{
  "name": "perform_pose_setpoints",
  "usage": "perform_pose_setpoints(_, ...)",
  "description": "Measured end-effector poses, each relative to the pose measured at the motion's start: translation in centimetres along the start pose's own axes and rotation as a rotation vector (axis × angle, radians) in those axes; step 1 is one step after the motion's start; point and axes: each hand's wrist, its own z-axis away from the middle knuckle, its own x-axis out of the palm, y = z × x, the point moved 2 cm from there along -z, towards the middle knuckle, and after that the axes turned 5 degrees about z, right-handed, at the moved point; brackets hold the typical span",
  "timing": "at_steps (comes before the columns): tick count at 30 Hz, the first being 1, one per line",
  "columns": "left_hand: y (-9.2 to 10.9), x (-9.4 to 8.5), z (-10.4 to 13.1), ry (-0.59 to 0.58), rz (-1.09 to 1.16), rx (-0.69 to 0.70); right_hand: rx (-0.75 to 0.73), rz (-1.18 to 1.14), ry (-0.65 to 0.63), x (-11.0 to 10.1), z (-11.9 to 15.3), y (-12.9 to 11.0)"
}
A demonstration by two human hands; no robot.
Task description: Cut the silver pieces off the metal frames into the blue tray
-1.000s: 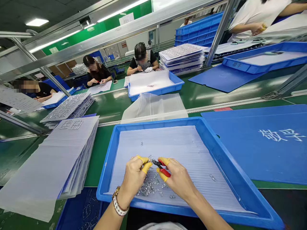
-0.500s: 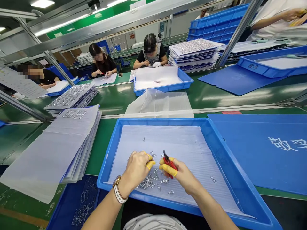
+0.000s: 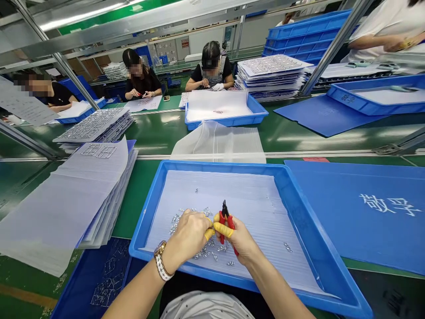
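Yellow covers sit on the fingertips of both hands, which meet above a foam-lined blue tray (image 3: 332, 261). My left hand (image 3: 191, 230) is closed in a pinch; what lies between its fingertips is too small to make out. Red-handled cutters (image 3: 222, 228) rest in my right hand (image 3: 241, 239), their dark jaws pointing up and away from me. The thumb and forefinger of that hand touch the left fingertips. Small shiny metal pieces (image 3: 201, 253) lie scattered on the white foam sheet (image 3: 252, 199), mostly beneath and around my hands.
Left of the tray stands a stack of foam sheets (image 3: 76, 186) with metal frames on top. A blue board (image 3: 381, 239) lies to the right. Beyond the rail are another blue tray (image 3: 229, 120), sheet stacks (image 3: 270, 75) and several people working.
My right hand has moved left with the cutters, closing the gap to my left hand. The cutters stand more upright, their handles more visible. The whole view has shifted slightly.
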Motion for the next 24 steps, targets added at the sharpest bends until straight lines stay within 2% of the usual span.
perform_pose_setpoints(4, -0.3, 0.2, 0.3, 0.010, 0.032, -0.005, 0.019, -0.008, -0.027, 0.1, 0.2, -0.1)
perform_pose_setpoints(6, -0.6, 0.2, 0.4, 0.022, 0.045, -0.007, 0.004, 0.097, -0.037, -0.3, 0.4, -0.2)
perform_pose_setpoints(11, -1.2, 0.2, 0.8, 0.065, 0.085, -0.020, -0.131, 0.805, 0.028, -1.9, 1.8, -0.6)
perform_pose_setpoints(14, -1.2, 0.2, 0.9, 0.067, 0.103, -0.017, -0.166, 1.061, 0.002, -2.3, 2.6, -0.9)
perform_pose_setpoints(24, -0.6, 0.1, 0.6, 0.060, 0.084, -0.011, -0.213, 1.128, -0.027, -2.0, 2.6, -1.3)
